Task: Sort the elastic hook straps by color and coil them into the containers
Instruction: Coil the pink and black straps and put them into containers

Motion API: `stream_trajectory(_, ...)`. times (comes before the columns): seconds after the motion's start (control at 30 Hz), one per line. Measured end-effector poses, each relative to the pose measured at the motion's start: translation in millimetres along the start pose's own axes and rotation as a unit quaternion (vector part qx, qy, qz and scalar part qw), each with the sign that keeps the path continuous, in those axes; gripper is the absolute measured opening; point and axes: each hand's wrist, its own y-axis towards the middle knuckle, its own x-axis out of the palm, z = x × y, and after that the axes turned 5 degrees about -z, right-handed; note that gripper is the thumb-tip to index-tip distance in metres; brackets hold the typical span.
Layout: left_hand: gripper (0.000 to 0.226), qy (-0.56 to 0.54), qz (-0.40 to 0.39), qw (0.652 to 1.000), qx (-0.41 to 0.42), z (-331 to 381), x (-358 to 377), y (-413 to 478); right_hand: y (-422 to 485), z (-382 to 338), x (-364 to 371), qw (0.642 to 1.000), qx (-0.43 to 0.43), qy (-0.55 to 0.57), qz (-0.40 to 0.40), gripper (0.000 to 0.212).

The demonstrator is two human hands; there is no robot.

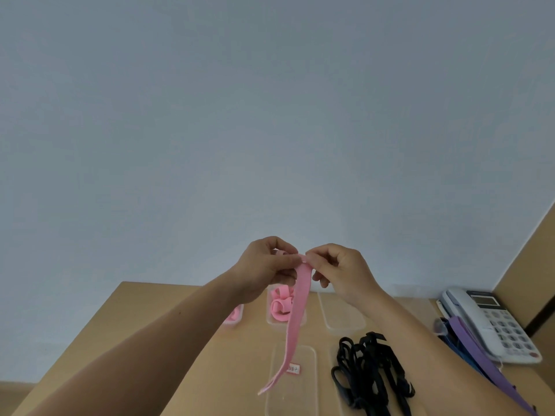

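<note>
Both hands are raised above the wooden table (168, 340) and pinch the top end of a long pink strap (295, 319). My left hand (265, 270) and my right hand (342, 271) meet at its upper end, and the rest hangs down to a clear container (306, 385) near the front. Behind the hands, a clear container (271, 318) holds coiled pink straps (280, 304). Another container with pink (235, 316) peeks out beside my left forearm. A heap of black straps (369, 370) lies at the right front. Purple and blue straps (477, 352) lie beside my right forearm.
A clear container (342, 313) with nothing visible in it stands at the back of the table. A white desk telephone (492, 322) sits at the right edge. A plain pale wall fills the upper view, and a wooden panel (528, 274) rises at the far right.
</note>
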Motion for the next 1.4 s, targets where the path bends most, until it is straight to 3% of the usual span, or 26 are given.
stream_trajectory(0.17,0.019,0.06,0.026,0.996,0.058,-5.0,1.1,-0.3,1.1,-2.4,3.5,0.999,0.027,0.025,-0.013,0.012)
stream_trajectory(0.27,0.028,0.053,0.015,0.998,0.026,-7.5,-1.3,-2.3,2.6,-2.5,5.8,0.999,0.026,0.02,-0.008,0.009)
stream_trajectory(0.5,0.019,0.111,-0.056,0.992,-0.016,-9.7,-5.8,-7.3,2.3,-3.6,11.6,1.0,0.002,0.021,0.0,0.003)
stream_trajectory(0.83,0.013,0.005,-0.102,0.994,-0.046,-7.3,-5.2,-6.1,0.4,-2.3,12.1,0.998,-0.054,-0.035,0.01,0.016)
stream_trajectory(0.97,0.015,-0.016,-0.076,0.996,-0.048,-8.7,-6.7,-4.8,-1.2,0.1,11.4,0.998,-0.061,-0.022,-0.002,0.012)
stream_trajectory(1.17,0.023,-0.003,-0.045,0.999,0.004,-6.8,-5.6,-7.0,-1.8,0.6,5.0,0.994,-0.01,0.111,-0.006,0.013)
stream_trajectory(1.23,0.02,0.02,-0.027,0.999,0.024,-8.0,-3.2,-7.4,-0.5,0.2,3.9,0.994,0.017,0.105,-0.016,0.005)
stream_trajectory(1.4,0.012,0.06,0.004,0.996,0.059,-13.9,1.3,-8.0,1.0,2.2,5.8,0.996,0.05,0.049,-0.056,0.009)
